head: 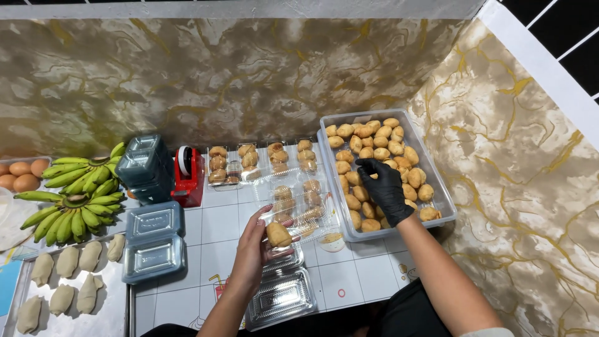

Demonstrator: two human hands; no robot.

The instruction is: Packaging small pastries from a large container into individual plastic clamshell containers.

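Holding a clear clamshell tray (293, 215) from its near edge, your bare left hand (253, 249) has its fingers curled around the thin plastic, with one golden fried pastry (279, 234) pinched against it by the thumb. Judge that pastry as light, crisp-shelled and a little oily: it will likely crack or dent under a hard squeeze, so take each one across its broad sides, not by its ends. The tray looks flimsy and will flex; support it from below. Your gloved right hand (385, 187) reaches into the large clear bin (444, 206) at the right, fingers bent down among the loose pastries (380, 143); whether they have closed on one cannot be told. The bin holds roughly three dozen pieces. On the tiled surface (221, 224) beyond, four filled packs (262, 163) stand in a row, about three pastries each. Two empty clamshells (282, 298) lie below your left hand. To the left stand a red tape dispenser (189, 175), a stack of grey lidded boxes (146, 168) with two more boxes (153, 240) in front, two bunches of green bananas (78, 193), a few brown eggs (22, 175), and seven pale uncooked dough pieces (62, 281) on a metal tray (115, 306).
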